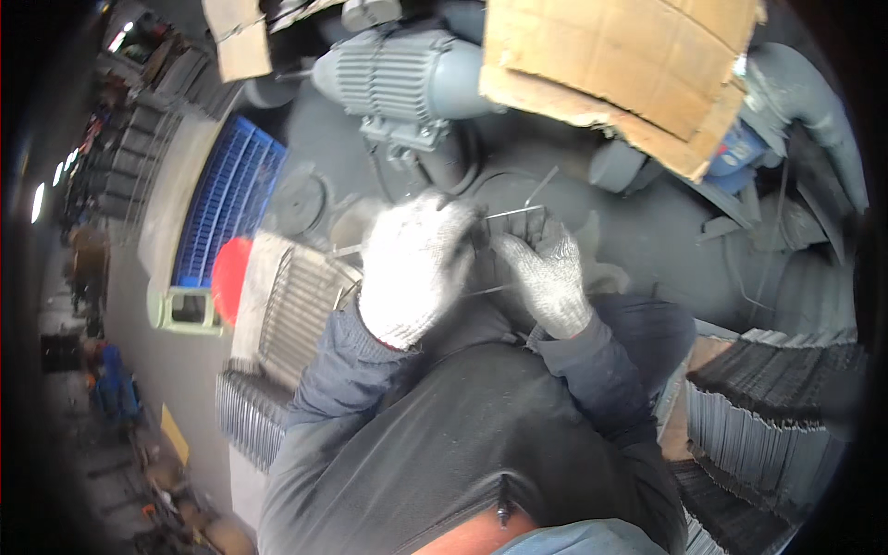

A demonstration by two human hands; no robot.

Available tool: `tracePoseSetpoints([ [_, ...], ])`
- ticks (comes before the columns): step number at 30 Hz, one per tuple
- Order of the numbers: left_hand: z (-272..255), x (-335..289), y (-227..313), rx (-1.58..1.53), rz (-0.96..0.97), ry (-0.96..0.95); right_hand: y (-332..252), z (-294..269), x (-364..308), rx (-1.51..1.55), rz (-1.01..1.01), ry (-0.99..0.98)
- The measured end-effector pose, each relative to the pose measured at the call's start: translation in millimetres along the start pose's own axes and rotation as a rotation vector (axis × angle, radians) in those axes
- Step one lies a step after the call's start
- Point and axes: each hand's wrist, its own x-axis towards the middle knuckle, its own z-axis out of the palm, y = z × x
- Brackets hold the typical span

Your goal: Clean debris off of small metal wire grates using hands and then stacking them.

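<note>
White knitted gloves cover both of my hands, which are close together in front of my lap. My left hand (pixel 407 268) is closed, its back toward me and blurred by motion. A thin bent metal wire (pixel 514 212) spans from its fingers to my right hand (pixel 550 277). The right thumb and fingers are curled together at the wire. Another thin length shows lower between the hands, and a short pale end sticks out left of the left glove. The fingertips and whatever is dark between them are partly hidden.
A grey finned motor (pixel 398 79) stands ahead, beside a cardboard sheet (pixel 620 65). To the left are a blue plastic crate (pixel 227 203), a red round object (pixel 229 277) and rows of thin metal strips (pixel 301 305). Stacked dark plates (pixel 758 425) lie at the right.
</note>
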Motion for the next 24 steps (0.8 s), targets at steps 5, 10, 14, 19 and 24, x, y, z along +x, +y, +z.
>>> tracePoseSetpoints([
  [5,83.5,14.0,-33.0,-0.285,-0.35,0.248,11.8,-96.7,5.0,0.029,0.166,0.301],
  [10,196.3,15.2,-25.6,-1.33,-0.873,-0.434,49.1,-185.3,-5.5,-0.106,0.15,0.474],
  [14,263.8,31.8,-1.3,-1.315,-0.7,-0.4,52.6,-241.6,-17.3,0.023,0.122,0.57],
  [19,255.5,65.4,7.1,-1.325,-0.79,-0.505,16.1,-212.1,9.6,0.056,0.055,0.656],
  [24,236.6,44.7,-53.7,-1.25,-1.035,-0.399,76.8,-175.9,51.3,0.001,0.286,0.635],
])
